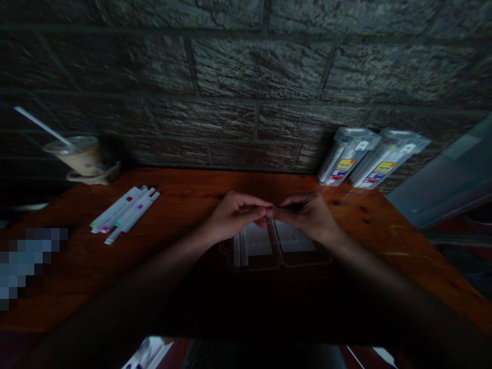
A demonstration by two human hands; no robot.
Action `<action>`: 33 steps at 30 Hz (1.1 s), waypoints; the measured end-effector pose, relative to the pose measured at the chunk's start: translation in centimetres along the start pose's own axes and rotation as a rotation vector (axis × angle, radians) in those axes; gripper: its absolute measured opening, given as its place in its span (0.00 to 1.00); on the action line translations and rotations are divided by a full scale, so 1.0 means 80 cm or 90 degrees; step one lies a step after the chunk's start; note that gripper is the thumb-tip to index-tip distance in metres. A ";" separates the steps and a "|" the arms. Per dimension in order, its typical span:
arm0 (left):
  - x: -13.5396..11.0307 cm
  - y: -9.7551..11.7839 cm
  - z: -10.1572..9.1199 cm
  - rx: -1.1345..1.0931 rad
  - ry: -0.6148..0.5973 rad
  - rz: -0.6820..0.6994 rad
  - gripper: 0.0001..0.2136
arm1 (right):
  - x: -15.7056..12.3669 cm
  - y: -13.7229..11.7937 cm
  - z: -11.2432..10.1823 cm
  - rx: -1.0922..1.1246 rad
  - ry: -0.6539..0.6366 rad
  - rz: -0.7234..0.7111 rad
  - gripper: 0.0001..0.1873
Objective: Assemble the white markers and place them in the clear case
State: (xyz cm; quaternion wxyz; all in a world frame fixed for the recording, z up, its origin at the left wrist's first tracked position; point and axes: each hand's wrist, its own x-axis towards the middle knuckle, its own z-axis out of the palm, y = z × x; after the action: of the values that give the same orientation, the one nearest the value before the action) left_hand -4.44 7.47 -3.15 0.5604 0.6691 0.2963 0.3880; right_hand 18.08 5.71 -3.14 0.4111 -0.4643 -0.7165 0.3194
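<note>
Looking leftward from the left hand (236, 215), we find a lidded cup (80, 160) with a straw (44, 128) farthest out, on the wall side, set in a pale holder (94, 176). Nearer, yet well apart from that hand, a group of loose white markers (125, 212) lies on the table (184, 192), their long axes slanting away from us and toward the right. The left hand is clearly the nearer one to them.

At the middle, we see the left hand's thumb and forefinger drawn close together, their tips meeting those of the right hand (309, 215). The right hand's fingers are curled in a similar pinch. Whether something thin sits between the tips we cannot tell in this dim light.

The clear case (275, 245) lies spread open just below both hands, its hinge running away from us under the meeting fingertips, so neither hand is plainly nearer. Two white markers (240, 251) lie in its left half, below the left hand, pointing much the same way as the hinge.

Beyond the right hand, toward the wall, we have two upright marker boxes (363, 159) side by side.
</note>
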 end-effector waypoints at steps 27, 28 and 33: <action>0.003 0.013 0.000 0.022 0.128 0.030 0.06 | 0.006 -0.009 0.001 0.118 0.059 -0.001 0.11; 0.003 0.014 0.000 0.029 0.126 0.035 0.06 | 0.006 -0.011 0.001 0.113 0.062 -0.005 0.11; 0.002 0.013 0.001 0.058 0.094 0.052 0.09 | 0.004 -0.017 0.001 0.116 0.059 0.001 0.11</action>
State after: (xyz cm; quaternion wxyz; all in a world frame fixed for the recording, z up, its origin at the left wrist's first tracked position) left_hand -4.28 7.36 -2.09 0.4900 0.6748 0.3267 0.4448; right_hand 17.36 5.53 -1.93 0.4840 -0.4400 -0.6641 0.3621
